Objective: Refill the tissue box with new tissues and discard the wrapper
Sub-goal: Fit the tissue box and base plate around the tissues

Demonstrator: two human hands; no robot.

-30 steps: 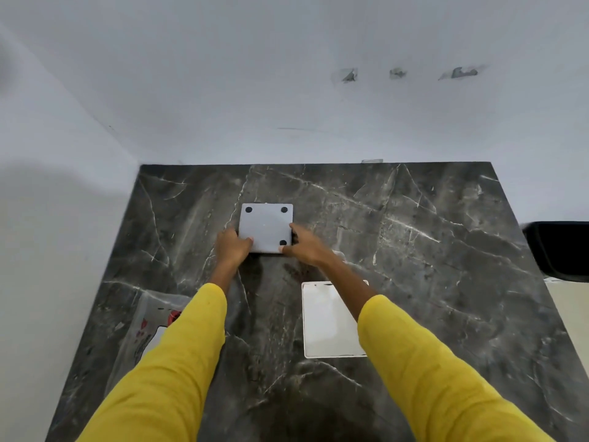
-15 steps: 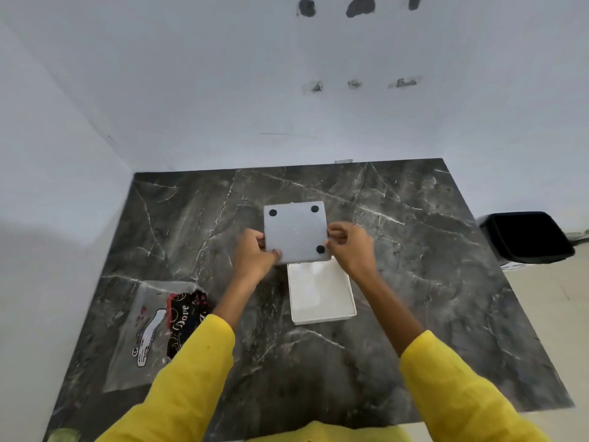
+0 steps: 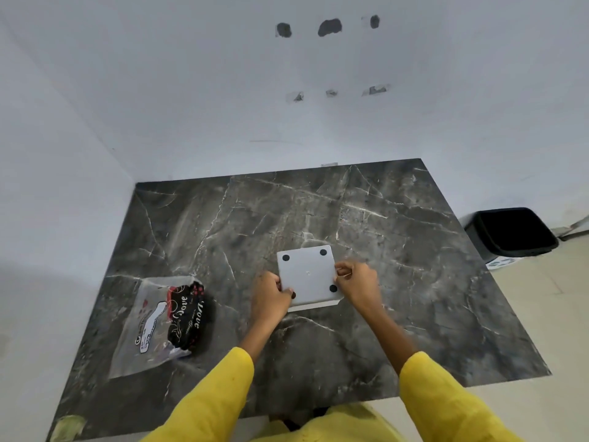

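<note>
on the dark marble tabletop (image 3: 398, 237), both hands, left (image 3: 271, 298) and right (image 3: 357, 283), pinch the upturned grey square tissue box (image 3: 307, 275) near its centre, seemingly closing its base; next, bin the printed plastic wrapper (image 3: 165, 320) by the left edge.

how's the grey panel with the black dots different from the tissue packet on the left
The grey panel is a flat, rigid square, plain but for black dots at its corners; the tissue packet is crumpled clear plastic with black and red printing. The panel is gripped by the left hand and right hand; the packet lies untouched. The panel is near the middle of the marble table, the packet near its left edge.
</note>
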